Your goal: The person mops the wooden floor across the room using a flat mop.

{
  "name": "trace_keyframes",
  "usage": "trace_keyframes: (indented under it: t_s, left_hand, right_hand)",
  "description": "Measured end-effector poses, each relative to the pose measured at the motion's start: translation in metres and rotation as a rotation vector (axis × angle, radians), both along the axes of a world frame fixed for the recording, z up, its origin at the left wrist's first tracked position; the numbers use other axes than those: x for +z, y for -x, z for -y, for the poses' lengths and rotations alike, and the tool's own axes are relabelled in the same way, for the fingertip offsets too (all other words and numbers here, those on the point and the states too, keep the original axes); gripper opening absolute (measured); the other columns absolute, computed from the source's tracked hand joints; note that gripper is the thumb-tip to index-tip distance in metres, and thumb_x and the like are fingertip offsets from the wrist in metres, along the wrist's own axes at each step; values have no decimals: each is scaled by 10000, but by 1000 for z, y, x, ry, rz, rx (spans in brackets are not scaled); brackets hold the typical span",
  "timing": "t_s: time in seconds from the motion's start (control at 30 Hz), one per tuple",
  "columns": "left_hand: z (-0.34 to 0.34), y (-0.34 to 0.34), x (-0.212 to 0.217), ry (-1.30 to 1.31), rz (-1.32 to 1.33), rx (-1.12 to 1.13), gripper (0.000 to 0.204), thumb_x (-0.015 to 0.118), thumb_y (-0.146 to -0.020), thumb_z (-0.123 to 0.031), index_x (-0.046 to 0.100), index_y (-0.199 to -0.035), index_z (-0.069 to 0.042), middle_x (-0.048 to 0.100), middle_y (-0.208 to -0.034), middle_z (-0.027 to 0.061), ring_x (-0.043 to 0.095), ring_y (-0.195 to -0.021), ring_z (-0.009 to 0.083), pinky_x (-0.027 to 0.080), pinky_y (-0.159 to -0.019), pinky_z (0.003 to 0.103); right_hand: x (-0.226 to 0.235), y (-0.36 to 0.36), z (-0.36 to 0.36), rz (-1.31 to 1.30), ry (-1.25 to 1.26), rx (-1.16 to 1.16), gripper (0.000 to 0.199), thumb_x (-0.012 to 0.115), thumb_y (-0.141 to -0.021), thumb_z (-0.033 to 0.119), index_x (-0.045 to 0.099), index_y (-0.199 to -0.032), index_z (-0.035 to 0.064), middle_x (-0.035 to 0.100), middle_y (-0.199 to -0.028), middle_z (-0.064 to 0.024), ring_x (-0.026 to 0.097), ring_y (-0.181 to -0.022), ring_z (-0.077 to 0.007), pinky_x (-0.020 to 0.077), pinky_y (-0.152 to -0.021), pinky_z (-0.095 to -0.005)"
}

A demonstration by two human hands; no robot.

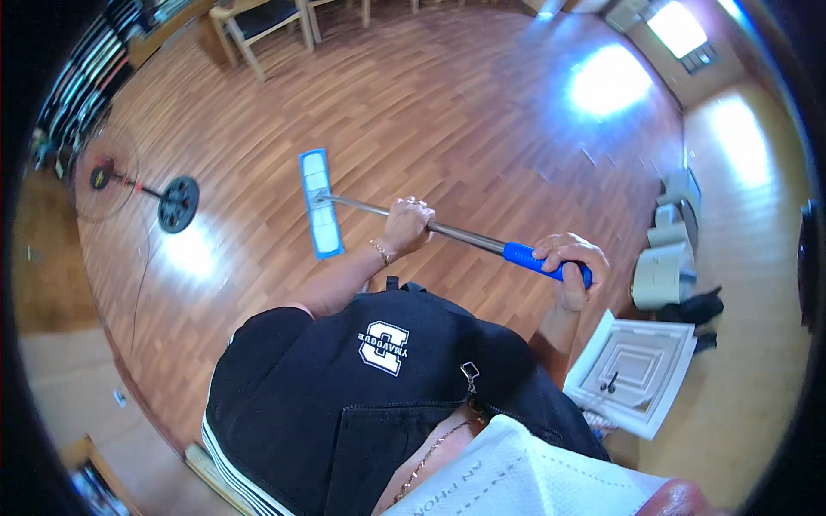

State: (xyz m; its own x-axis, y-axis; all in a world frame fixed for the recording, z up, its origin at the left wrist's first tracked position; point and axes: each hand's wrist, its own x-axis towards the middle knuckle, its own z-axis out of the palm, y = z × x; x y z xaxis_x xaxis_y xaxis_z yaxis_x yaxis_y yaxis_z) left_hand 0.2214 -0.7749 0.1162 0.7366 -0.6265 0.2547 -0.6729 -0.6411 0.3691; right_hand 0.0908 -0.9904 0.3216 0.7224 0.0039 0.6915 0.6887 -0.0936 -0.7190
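Observation:
A flat mop reaches across the view, its blue-edged pad (323,228) lying on the wooden floor to the left of the middle. From the pad a metal pole (469,237) slants to the right, ending in a blue grip (525,256). My left hand (408,226) is closed round the pole partway along, with a bracelet at the wrist. Around the blue grip, close to its end, my right hand (572,261) is wrapped.
A standing fan (178,205) with a round black base is at the left, its cord trailing over the wood-plank floor (447,129). Wooden chairs (262,26) line the far side. At right are cream rounded objects (662,275), a black item (693,307) and a white panelled door (632,370).

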Motion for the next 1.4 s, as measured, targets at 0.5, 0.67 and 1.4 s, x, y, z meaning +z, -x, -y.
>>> trace_keyframes:
  t_s: [0.5,0.67,1.4]
  left_hand:
    - [-268,165,-99,91,9,940,77,674,-678,-147,604,-683,-115,601,-728,91,571,-799,323,425,-774,461]
    - [-280,174,-119,121,-47,1107,116,699,-734,-136,593,-694,-112,636,-790,120,587,-832,348,463,-737,470]
    - [61,19,-16,-148,-374,-350,126,615,-757,-243,643,-816,-134,647,-841,128,634,-878,348,481,-713,518]
  right_hand:
    - [-86,-75,-192,-513,207,1107,113,711,-832,59,689,-942,40,691,-981,-81,637,-961,-206,473,-887,-347]
    - [-83,-82,-207,-544,263,1219,100,687,-852,52,691,-952,41,690,-980,-78,628,-989,-194,470,-893,-335]
    - [29,102,9,-294,157,-88,98,665,-807,83,669,-827,-13,666,-766,-147,671,-791,-307,481,-860,-467]
